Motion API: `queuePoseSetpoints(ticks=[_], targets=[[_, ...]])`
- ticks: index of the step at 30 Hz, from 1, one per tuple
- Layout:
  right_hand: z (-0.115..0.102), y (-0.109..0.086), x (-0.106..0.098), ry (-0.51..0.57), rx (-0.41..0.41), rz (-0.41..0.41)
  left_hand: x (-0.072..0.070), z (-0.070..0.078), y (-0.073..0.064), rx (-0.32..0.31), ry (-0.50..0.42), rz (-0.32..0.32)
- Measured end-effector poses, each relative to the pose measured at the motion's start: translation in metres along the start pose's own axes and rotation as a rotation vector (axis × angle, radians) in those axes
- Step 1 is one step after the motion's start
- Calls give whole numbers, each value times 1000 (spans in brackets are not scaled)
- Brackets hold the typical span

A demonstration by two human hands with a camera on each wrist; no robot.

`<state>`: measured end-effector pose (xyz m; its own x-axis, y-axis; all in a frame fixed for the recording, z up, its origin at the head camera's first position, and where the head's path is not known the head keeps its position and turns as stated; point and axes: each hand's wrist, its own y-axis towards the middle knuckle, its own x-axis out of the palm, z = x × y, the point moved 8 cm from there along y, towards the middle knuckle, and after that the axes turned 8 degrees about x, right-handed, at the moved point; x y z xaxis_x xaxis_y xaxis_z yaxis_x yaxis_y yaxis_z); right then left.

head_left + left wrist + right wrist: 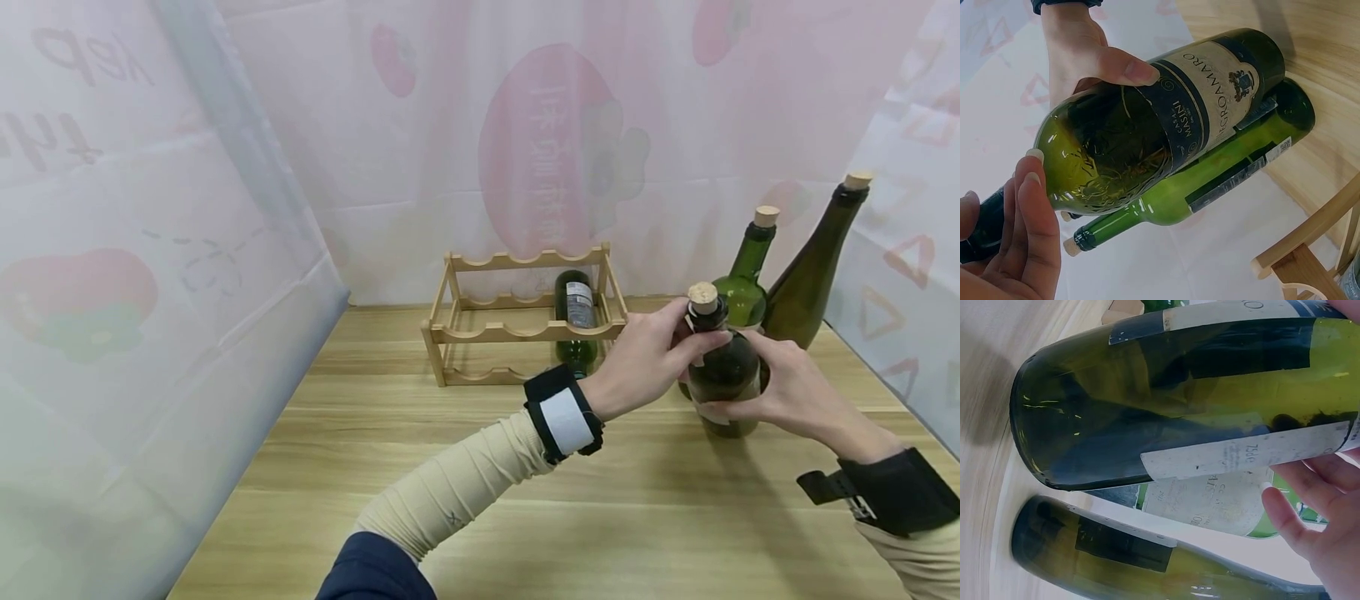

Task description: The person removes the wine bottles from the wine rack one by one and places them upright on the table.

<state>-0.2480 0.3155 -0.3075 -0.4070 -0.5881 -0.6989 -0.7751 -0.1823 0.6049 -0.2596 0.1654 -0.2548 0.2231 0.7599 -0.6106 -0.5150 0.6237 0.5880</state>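
Both hands hold a dark green wine bottle [723,367], its cork [703,297] turned toward me. The left hand [652,354] has its fingers and thumb around the neck, seen at lower left in the left wrist view. Lower down, the right hand [795,387] grips the body; its thumb [1138,72] lies beside the cream and dark label [1216,87]. In the right wrist view the bottle's rounded base [1041,425] and a white back label [1241,453] show. Whether the base touches the table I cannot tell.
Behind the held bottle stand a corked green bottle [742,287] and a taller olive bottle [813,267]. A wooden wine rack [525,333] stands left of the hands on the wooden table [360,433], with one green bottle [576,312] lying in its right end. Printed curtains [420,167] hang around.
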Motion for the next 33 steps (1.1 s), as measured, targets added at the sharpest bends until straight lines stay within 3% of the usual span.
queuePoseSetpoints(ticks=[15, 33], targets=[[8, -1, -2, -19, 55, -28, 4, -1, 5, -12, 42, -6], [12, -2, -3, -21, 33, -32, 9, -4, 7, -39, 7, -22]])
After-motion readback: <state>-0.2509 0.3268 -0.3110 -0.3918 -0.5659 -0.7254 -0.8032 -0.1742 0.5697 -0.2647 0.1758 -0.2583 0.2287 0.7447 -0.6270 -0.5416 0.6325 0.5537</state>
